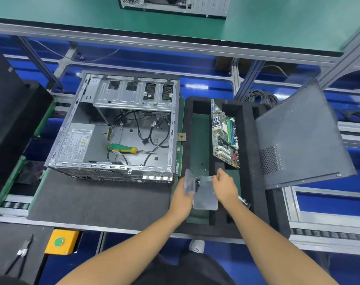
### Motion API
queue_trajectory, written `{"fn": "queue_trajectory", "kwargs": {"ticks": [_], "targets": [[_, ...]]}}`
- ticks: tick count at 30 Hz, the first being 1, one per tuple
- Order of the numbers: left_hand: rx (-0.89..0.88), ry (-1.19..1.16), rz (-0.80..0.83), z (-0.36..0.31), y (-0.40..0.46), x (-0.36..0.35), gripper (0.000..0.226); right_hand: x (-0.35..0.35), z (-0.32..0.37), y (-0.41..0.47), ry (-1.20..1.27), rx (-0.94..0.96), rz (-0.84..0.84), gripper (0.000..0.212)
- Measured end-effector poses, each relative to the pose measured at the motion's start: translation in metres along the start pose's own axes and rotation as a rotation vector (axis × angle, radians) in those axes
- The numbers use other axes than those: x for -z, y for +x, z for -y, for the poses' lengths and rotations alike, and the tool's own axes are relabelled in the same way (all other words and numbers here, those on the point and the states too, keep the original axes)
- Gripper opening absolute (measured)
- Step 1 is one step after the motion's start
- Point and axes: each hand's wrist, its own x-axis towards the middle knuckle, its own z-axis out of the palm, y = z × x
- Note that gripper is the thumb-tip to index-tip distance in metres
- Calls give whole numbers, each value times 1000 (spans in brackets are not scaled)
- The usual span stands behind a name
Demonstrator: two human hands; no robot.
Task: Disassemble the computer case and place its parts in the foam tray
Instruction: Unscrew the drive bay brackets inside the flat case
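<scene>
The open metal computer case [113,128] lies on its side on a dark mat, with loose cables and a green-and-yellow screwdriver [123,149] inside. To its right stands the black foam tray [247,140]. A motherboard [224,134] stands upright in one of its slots. Over the tray's near end my left hand [182,197] holds a small clear plastic box [204,192] with its lid raised and several dark screws inside. My right hand [224,187] is at the box's right edge, fingers curled over it.
A grey side panel [302,136] leans against the tray's right side. A small CPU chip [181,137] sits between case and tray. A yellow box with a green button [61,241] and pliers [21,254] are at the near left. Another case [175,5] stands on the far bench.
</scene>
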Motion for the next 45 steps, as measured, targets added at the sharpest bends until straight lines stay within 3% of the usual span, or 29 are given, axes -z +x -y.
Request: {"fn": "queue_trajectory", "kwargs": {"ticks": [8,11,14,17,20,22,25,30,33,41,45], "targets": [[-51,42,-11,6,-3,-7,41,8,-9,-4,-287,94,-110,19],[-71,74,-10,6,-1,-6,47,2,1,-12,-346,324,-113,14],[-80,100,1,5,-2,-5,53,-8,5,-17,-550,646,24,2],[-70,97,10,5,-2,-4,51,-12,-5,-19,-528,796,125,3],[-73,134,17,4,-1,-3,51,-9,-16,-19,-489,761,158,22],[-79,170,29,1,-1,-2,54,-6,-17,-16,-402,667,94,29],[-90,217,65,-5,1,2,53,3,-12,-6,-415,539,-18,28],[-146,332,149,-17,8,13,55,8,-1,1,-569,455,0,16],[-185,431,203,-26,16,17,60,7,0,0,-496,352,29,13],[-299,756,237,-60,38,7,39,11,1,-17,-235,141,-5,8],[-402,1065,193,-81,45,0,55,8,1,-28,-144,46,-3,13]]}}
